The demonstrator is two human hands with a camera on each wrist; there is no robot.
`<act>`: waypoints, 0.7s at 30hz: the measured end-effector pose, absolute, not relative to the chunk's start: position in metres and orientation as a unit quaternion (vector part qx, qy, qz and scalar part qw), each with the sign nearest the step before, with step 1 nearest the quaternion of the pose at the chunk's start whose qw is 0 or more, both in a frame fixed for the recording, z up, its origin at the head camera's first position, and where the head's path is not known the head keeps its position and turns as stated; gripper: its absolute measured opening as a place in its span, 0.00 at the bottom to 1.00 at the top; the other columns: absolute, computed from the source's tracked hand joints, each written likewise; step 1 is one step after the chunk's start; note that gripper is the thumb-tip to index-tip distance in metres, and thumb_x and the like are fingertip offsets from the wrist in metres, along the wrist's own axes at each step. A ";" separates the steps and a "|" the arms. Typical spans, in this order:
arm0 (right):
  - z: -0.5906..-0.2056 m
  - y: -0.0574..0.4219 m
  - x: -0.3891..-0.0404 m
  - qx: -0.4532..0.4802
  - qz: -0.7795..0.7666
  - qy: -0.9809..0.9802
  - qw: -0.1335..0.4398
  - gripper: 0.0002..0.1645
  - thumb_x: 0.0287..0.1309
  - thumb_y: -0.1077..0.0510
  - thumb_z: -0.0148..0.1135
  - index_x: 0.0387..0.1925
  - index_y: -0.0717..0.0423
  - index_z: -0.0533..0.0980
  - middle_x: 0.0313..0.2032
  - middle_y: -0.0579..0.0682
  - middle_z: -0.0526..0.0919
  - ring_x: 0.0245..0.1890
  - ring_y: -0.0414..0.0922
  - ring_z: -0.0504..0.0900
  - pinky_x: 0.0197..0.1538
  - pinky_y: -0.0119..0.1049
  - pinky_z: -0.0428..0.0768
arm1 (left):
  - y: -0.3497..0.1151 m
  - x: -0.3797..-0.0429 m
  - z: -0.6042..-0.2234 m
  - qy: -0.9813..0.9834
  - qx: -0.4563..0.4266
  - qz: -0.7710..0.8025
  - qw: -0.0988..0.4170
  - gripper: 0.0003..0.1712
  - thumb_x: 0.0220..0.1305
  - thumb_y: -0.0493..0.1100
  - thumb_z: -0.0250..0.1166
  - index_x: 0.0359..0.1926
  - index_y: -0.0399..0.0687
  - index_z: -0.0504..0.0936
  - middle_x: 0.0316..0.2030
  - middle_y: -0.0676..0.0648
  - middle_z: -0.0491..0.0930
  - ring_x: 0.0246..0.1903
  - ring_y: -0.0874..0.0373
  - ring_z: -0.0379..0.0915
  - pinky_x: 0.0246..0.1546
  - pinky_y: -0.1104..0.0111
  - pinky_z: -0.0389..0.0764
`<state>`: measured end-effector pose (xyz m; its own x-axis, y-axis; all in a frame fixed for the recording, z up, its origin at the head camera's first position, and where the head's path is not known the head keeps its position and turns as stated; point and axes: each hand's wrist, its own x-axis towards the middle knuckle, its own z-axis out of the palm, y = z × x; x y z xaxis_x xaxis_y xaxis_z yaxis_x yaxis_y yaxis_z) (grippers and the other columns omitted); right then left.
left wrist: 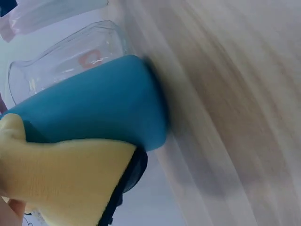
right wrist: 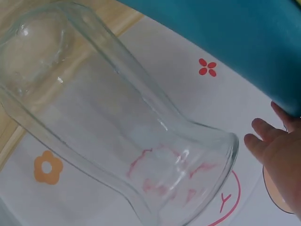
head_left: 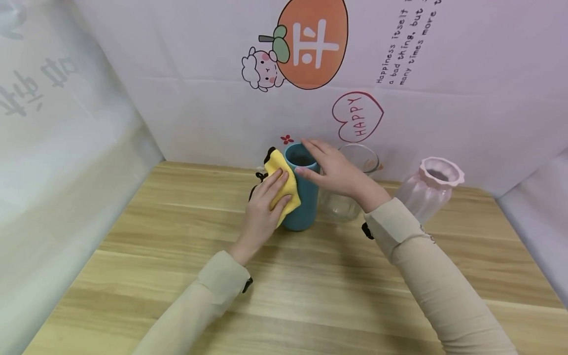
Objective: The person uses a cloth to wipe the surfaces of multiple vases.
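A tall blue vase (head_left: 303, 197) stands upright on the wooden table, its round mouth facing up. My left hand (head_left: 263, 207) holds a yellow cloth (head_left: 288, 185) with black edging against the vase's left side. In the left wrist view the cloth (left wrist: 70, 174) lies along the blue wall of the vase (left wrist: 103, 101). My right hand (head_left: 339, 170) grips the vase at its rim, thumb at the near side and fingers toward the far side. Only some fingers of the right hand (right wrist: 280, 150) show at the vase's top in the right wrist view.
Just right of the blue vase stands a clear glass vase (right wrist: 117, 108), partly behind my right hand. Farther right is a pink ribbed vase (head_left: 426, 192) with a scalloped rim, partly covered by my sleeve. A white printed sheet (head_left: 213, 113) hangs behind the table (head_left: 177, 236).
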<state>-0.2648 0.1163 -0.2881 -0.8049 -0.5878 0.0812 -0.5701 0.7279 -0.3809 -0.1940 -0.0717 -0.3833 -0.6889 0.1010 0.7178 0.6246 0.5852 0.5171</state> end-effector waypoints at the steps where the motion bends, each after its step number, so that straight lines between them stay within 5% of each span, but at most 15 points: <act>1: -0.288 0.116 -0.265 -0.309 -0.200 0.930 0.023 0.48 0.64 0.34 0.50 0.75 0.54 0.47 0.74 0.56 0.53 0.74 0.56 0.51 0.75 0.56 0.52 | -0.070 -0.194 -0.382 -0.831 -0.217 -0.392 0.329 0.27 0.59 0.37 0.66 0.60 0.39 0.75 0.61 0.38 0.74 0.59 0.43 0.71 0.61 0.52 0.74; 9: -0.287 0.107 -0.256 -0.280 -0.176 0.944 -0.005 0.47 0.65 0.37 0.50 0.74 0.58 0.49 0.73 0.59 0.56 0.73 0.57 0.53 0.75 0.57 0.50 | -0.076 -0.194 -0.389 -0.847 -0.214 -0.372 0.313 0.28 0.55 0.36 0.69 0.59 0.38 0.76 0.61 0.37 0.74 0.59 0.42 0.72 0.58 0.53 0.77; 21: -0.290 0.094 -0.245 -0.215 -0.161 0.962 -0.053 0.48 0.64 0.34 0.50 0.72 0.62 0.52 0.69 0.62 0.61 0.72 0.58 0.56 0.74 0.61 0.47 | -0.098 -0.190 -0.418 -0.902 -0.209 -0.336 0.172 0.28 0.61 0.37 0.65 0.63 0.41 0.72 0.65 0.41 0.71 0.61 0.44 0.72 0.58 0.56 0.77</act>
